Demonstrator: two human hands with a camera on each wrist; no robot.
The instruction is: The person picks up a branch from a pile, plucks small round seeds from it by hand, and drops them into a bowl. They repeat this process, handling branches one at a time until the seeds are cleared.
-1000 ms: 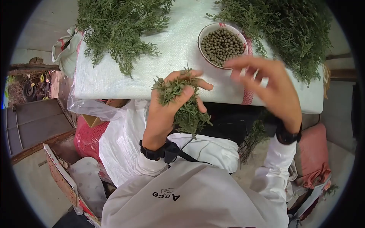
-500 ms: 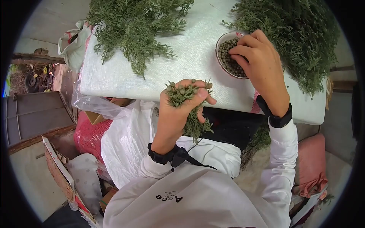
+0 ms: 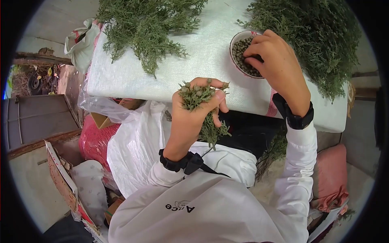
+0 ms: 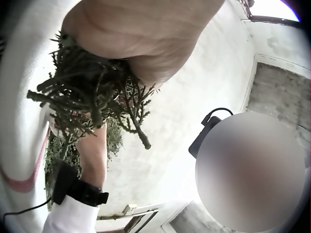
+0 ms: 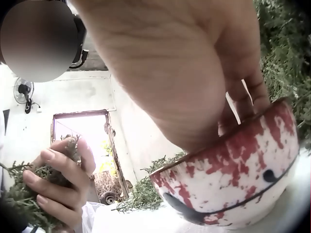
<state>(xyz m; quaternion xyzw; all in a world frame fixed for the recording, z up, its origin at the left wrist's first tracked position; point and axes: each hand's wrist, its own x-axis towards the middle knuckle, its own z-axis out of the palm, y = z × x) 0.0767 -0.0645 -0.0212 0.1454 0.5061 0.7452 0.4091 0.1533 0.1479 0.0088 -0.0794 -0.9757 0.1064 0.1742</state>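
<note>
My left hand [image 3: 186, 121] grips a bunch of green juniper-like sprigs [image 3: 195, 97], thumb across the front, with round cones showing at the top. Cut stem ends [image 4: 143, 138] stick out below the palm in the left wrist view. Over the bowl [image 3: 232, 52], my right hand [image 3: 279, 60] bends its fingers down inside the rim, among many small round brownish-green cones [image 3: 242, 46]. The bowl's outer wall [image 5: 228, 179] shows worn red and white paint. The right fingertips are partly hidden by the bowl, so I cannot tell whether they hold any cones.
Leafy branches lie in a left pile [image 3: 150, 32] and a right pile [image 3: 312, 36] on the white woven covering [image 3: 210, 48] of the table. Below the near edge are a white plastic bag [image 3: 133, 150], a red sack [image 3: 95, 139] and loose greenery [image 3: 275, 150].
My right hand has moved from between the left hand and the bowl to over the bowl, fingers lowered into it. The left hand keeps its hold on the sprigs. The head view has shifted slightly.
</note>
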